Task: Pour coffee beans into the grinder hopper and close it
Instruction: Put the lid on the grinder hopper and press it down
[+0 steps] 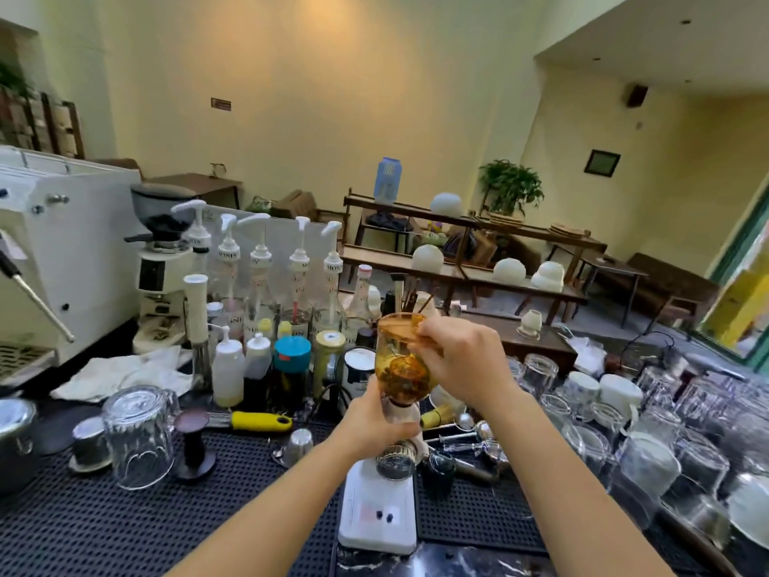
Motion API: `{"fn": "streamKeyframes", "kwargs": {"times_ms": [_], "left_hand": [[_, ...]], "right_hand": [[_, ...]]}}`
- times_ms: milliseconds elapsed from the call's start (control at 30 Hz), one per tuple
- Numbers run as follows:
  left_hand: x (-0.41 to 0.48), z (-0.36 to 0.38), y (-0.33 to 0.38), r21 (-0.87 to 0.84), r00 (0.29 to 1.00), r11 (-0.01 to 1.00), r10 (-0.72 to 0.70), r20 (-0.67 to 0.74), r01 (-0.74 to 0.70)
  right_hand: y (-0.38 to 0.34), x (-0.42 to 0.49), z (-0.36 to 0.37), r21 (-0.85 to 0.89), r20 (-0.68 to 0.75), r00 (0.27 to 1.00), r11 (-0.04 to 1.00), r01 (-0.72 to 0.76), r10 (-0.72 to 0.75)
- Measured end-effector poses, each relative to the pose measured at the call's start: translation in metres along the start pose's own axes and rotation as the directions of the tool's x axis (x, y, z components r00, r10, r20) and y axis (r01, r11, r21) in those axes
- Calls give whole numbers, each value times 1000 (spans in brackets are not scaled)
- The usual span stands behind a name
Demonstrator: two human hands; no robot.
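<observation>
The amber hopper is sitting upright on the neck of the small white grinder, which is standing on the black mesh mat covering the tabletop. Dark coffee beans are lying in the lower part of the hopper. The left hand is wrapping closed around the grinder neck just below the hopper. The right hand is pinching the amber lid with its fingers, and the lid is resting at the hopper rim; whether it is fully seated cannot be told. Behind the hopper, a row of pump-top syrup bottles is standing, with collar labels partly reading "MONIN". A larger white grinder is standing left of them, beside the espresso machine. A yellow-handled brush is lying on the mat, and inverted glasses are standing at both sides.
</observation>
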State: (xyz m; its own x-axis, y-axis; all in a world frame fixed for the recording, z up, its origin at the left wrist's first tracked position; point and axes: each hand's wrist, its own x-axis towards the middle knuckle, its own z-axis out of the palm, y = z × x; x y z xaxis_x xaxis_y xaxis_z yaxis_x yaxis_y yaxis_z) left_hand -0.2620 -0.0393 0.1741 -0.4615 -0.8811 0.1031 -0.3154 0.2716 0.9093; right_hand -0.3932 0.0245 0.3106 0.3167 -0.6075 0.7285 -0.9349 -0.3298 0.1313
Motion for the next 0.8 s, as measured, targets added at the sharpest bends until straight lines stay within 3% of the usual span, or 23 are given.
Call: {"fn": "streamKeyframes", "kwargs": {"times_ms": [100,167,267,300,367,467,800], "left_hand": [[0,1,-2,-17,1000,1000,3,-9,-3],[1,2,-3,-17,1000,1000,-1,-13,0],[2,2,-4,-38,1000,999,-2,-7,1],[2,1,-4,-44,1000,999,0,-4,0],[2,1,-4,-51,1000,999,0,2,0],[2,1,-4,-47,1000,999,-4,4,4],[3,2,-6,-36,1000,999,15,7,-15]], "right_hand": [[1,-6,-3,-22,96,993,997,69,-66],[-1,-8,-3,30,25,998,998,57,-58],[-2,4,0,148,-90,991,986,-83,97],[-1,10,2,188,-58,983,969,-161,174],[2,22,7,243,206,924,898,-366,321],[11,32,15,222,537,775,832,-509,332],[23,53,13,176,710,669,863,-473,222]]}}
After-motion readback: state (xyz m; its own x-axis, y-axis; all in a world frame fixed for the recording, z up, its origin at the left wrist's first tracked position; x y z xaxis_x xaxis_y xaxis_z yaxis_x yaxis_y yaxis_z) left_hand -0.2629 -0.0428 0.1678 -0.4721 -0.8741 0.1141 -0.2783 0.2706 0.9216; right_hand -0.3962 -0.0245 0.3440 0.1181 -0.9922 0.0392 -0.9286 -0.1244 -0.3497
